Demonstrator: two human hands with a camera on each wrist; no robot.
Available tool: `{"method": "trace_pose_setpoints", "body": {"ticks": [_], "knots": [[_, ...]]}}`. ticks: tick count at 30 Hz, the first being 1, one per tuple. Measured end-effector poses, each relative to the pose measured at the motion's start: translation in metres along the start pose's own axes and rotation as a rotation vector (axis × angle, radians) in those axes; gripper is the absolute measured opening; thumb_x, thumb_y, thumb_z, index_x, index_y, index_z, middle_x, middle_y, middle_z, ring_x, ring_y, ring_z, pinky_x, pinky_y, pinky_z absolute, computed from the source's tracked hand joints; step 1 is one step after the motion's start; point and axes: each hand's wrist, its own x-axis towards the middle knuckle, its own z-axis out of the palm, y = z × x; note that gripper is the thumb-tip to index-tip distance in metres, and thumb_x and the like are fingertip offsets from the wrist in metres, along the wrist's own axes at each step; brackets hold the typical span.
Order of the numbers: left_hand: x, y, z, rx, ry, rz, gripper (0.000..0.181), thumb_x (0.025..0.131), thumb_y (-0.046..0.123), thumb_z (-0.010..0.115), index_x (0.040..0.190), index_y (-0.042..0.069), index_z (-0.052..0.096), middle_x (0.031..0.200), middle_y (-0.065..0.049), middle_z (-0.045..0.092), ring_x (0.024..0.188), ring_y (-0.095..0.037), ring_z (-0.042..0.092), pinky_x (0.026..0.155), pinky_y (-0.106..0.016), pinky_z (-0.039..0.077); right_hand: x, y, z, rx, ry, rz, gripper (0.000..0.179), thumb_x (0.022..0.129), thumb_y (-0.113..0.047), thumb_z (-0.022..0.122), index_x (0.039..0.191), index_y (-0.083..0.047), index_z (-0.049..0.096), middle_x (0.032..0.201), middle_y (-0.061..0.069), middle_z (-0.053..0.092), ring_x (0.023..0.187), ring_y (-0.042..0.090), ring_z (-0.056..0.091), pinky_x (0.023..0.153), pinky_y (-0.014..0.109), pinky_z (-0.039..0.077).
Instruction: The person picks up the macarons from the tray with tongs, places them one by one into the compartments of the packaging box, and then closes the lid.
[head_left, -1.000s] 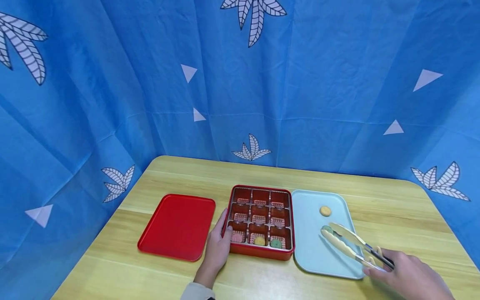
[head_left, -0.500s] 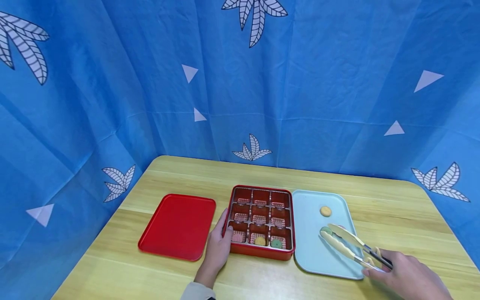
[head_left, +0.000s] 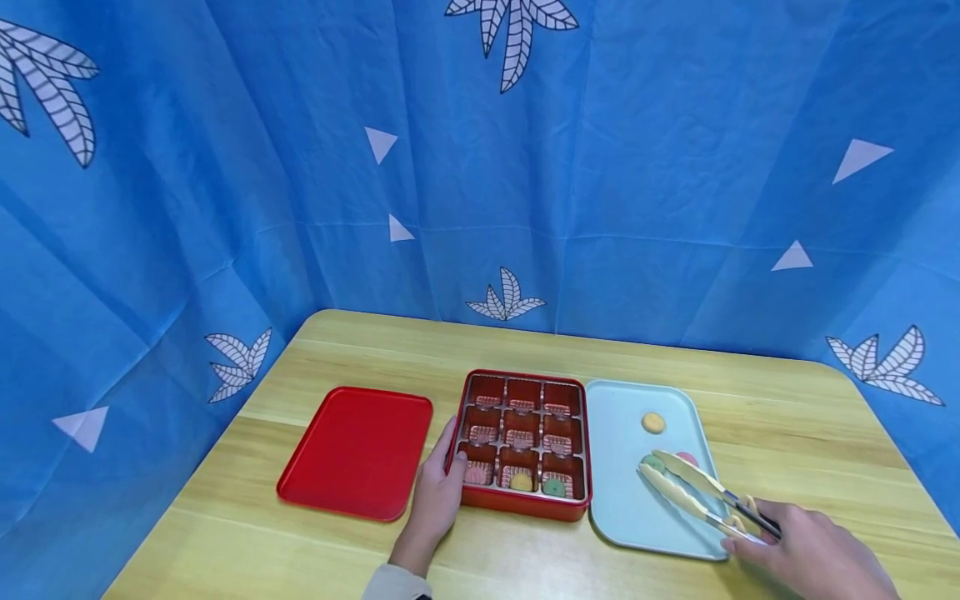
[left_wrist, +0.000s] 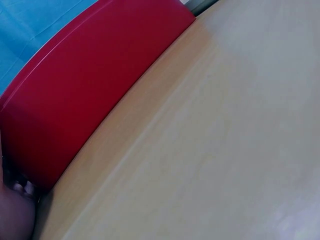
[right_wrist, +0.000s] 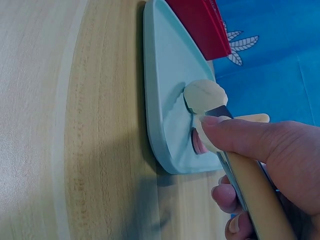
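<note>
My right hand (head_left: 813, 546) grips a pair of tongs (head_left: 678, 496) with cream tips, low over the light blue tray (head_left: 630, 508). Their spread tips reach either side of a green cookie (head_left: 651, 461). Just right of it lies a pink cookie (head_left: 687, 459), partly hidden by the tongs in the right wrist view. A yellow cookie (head_left: 653, 422) sits farther back on the tray. My left hand (head_left: 435, 496) holds the left front corner of a red box (head_left: 525, 504), thumb at the rim. Pink, yellow and green cookies fill the front row of its divided insert.
To the left of the box lies a flat red tray (head_left: 352, 454) on the wooden table (head_left: 285, 554). The blue tray stands right against the box's right side. A blue patterned curtain (head_left: 480, 167) hangs behind the table's back edge.
The tongs have shifted slightly left and down, and the pink cookie behind them has come into view. The left hand and the box stay where they were.
</note>
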Motion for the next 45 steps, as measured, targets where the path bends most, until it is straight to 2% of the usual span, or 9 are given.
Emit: {"method": "trace_pose_setpoints", "body": {"ticks": [10, 15, 20, 32, 45], "knots": [[-0.001, 0.0, -0.001, -0.006, 0.0, 0.001, 0.054, 0.096, 0.012, 0.046, 0.148, 0.018, 0.033, 0.142, -0.005, 0.047, 0.135, -0.023, 0.036, 0.109, -0.047, 0.031, 0.0, 0.0, -0.001, -0.005, 0.006, -0.001, 0.071, 0.067, -0.073, 0.062, 0.104, -0.012, 0.062, 0.065, 0.0, 0.037, 0.062, 0.016, 0.041, 0.055, 0.033, 0.03], [-0.001, 0.0, -0.001, -0.004, -0.001, 0.015, 0.054, 0.096, 0.012, 0.046, 0.148, 0.017, 0.033, 0.142, -0.007, 0.048, 0.135, -0.026, 0.036, 0.109, -0.049, 0.032, -0.001, -0.001, -0.002, 0.011, 0.008, 0.0, 0.064, 0.068, -0.072, 0.063, 0.096, -0.014, 0.061, 0.064, 0.0, 0.038, 0.06, 0.016, 0.041, 0.054, 0.032, 0.029], [-0.001, 0.0, -0.001, -0.005, -0.001, 0.003, 0.054, 0.096, 0.012, 0.046, 0.148, 0.018, 0.033, 0.142, -0.006, 0.048, 0.135, -0.025, 0.036, 0.109, -0.049, 0.032, -0.002, -0.002, -0.002, 0.011, 0.04, -0.023, 0.055, 0.068, -0.07, 0.063, 0.085, -0.018, 0.057, 0.063, -0.001, 0.037, 0.06, 0.015, 0.04, 0.053, 0.032, 0.028], [0.0, 0.0, -0.001, -0.01, -0.008, 0.003, 0.054, 0.096, 0.012, 0.046, 0.148, 0.018, 0.033, 0.142, -0.005, 0.047, 0.136, -0.022, 0.035, 0.11, -0.046, 0.031, -0.007, -0.016, -0.01, 0.012, 0.076, -0.06, 0.049, 0.071, -0.065, 0.065, 0.084, -0.018, 0.056, 0.062, -0.001, 0.038, 0.058, 0.015, 0.039, 0.053, 0.031, 0.027], [0.0, 0.001, 0.0, 0.005, 0.004, 0.01, 0.054, 0.095, 0.011, 0.047, 0.148, 0.017, 0.034, 0.141, -0.006, 0.048, 0.135, -0.025, 0.037, 0.108, -0.049, 0.033, -0.012, -0.025, -0.018, -0.004, 0.14, -0.099, 0.045, 0.072, -0.057, 0.07, 0.071, -0.018, 0.048, 0.061, -0.002, 0.04, 0.058, 0.014, 0.039, 0.052, 0.029, 0.026]]}}
